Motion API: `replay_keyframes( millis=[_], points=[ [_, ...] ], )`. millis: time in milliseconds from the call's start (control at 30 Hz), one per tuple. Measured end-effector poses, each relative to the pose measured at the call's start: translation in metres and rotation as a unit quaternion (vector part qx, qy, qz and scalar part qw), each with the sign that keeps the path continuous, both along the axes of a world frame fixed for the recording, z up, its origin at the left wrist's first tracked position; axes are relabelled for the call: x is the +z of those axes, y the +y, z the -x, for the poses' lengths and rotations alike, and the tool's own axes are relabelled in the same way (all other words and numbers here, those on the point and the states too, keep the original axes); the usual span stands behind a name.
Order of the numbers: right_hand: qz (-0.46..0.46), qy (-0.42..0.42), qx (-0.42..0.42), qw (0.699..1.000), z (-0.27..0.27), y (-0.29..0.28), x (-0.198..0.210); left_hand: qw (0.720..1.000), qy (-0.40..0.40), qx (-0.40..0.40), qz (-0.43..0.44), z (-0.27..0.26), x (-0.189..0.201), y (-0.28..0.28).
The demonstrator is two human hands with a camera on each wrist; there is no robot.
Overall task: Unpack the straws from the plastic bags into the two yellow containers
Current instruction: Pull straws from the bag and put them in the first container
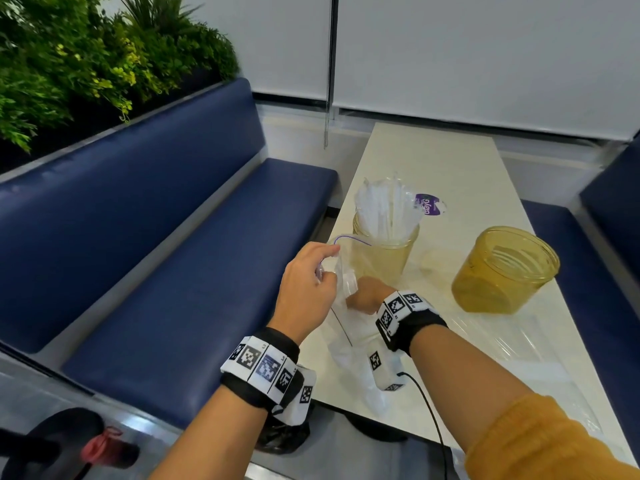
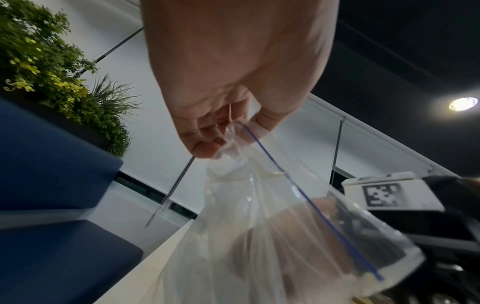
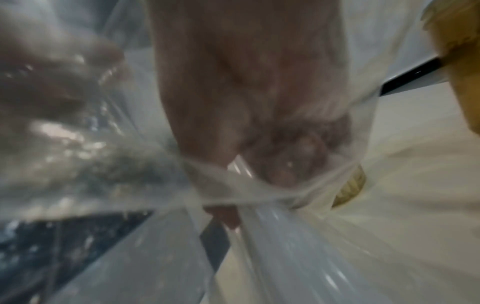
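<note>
Left hand (image 1: 306, 289) pinching crinkly clear bag (image 2: 259, 216), right hand (image 1: 367, 298) inside, grip unclear.

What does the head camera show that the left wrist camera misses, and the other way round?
Only the head view shows the two yellow containers: the near one holds wrapped straws, the other has none in view. It also shows the right hand reaching into the bag.

Only the left wrist view shows a ceiling light and fingers pinching the bag's rim.

Both show the left hand holding the clear bag.
</note>
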State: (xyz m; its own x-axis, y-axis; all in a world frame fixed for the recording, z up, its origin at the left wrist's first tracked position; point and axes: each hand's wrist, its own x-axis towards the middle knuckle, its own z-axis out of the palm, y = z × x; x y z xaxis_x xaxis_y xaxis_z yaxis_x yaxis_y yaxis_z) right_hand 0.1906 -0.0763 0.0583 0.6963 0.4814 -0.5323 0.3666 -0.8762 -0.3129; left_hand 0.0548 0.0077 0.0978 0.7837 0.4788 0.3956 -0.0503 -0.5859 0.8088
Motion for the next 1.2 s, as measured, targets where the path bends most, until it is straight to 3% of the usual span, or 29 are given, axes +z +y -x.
replay_keyframes(
  millis=[200, 367, 533, 700, 833, 1000, 1200],
  points=[
    [-0.071, -0.031, 0.060, 0.995, -0.014, -0.007, 0.010, 0.990, 0.118, 0.058, -0.049, -0.003, 0.001, 0.003],
    [-0.220, -0.024, 0.083, 0.972, -0.010, -0.019, 0.044, 0.975, 0.190, 0.098, -0.056, -0.002, 0.004, 0.006],
    [-0.219, -0.051, 0.136, 0.965, 0.003, -0.021, 0.069, 0.978, 0.174, 0.071, -0.089, -0.005, 0.006, -0.003],
    [-0.132, -0.103, 0.206, 0.964, 0.006, -0.025, 0.076, 0.995, 0.095, 0.029, -0.003, -0.007, 0.012, 0.002],
    [-0.204, -0.062, 0.204, 0.956, 0.010, -0.028, 0.071, 0.993, 0.112, 0.027, -0.004, -0.009, 0.011, 0.007],
    [-0.386, -0.021, 0.150, 0.910, 0.013, -0.022, 0.085, 0.990, 0.139, 0.004, -0.038, -0.005, 0.003, 0.002],
    [-0.512, 0.000, 0.143, 0.847, 0.020, -0.015, 0.124, 0.991, 0.130, -0.031, 0.014, -0.004, 0.001, -0.005]
  ],
)
